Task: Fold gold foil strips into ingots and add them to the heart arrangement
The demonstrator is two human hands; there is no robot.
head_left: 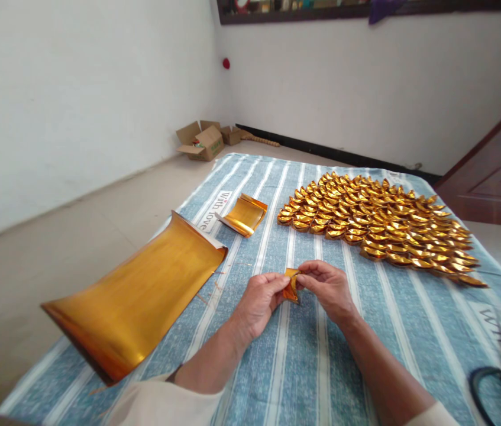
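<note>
A small piece of gold foil paper [292,290], partly folded, is pinched between both hands above the striped cloth. My left hand [259,299] grips its left side with thumb and fingers. On its upper right edge, my right hand [326,287] closes thumb and fingertips. To the left lies a large curled sheet of gold foil paper [139,296], and a stack of smaller cut gold sheets [245,215] rests beyond the hands. Many folded gold paper ingots [374,219] stand in close rows at the right. The fingers hide part of the held piece.
A blue and white striped cloth [303,378] covers the table. Scissors with black handles [494,378] lie at the near right corner. Thin gold scraps [217,284] are scattered beside the large sheet. An open cardboard box [203,145] sits on the floor near the wall corner.
</note>
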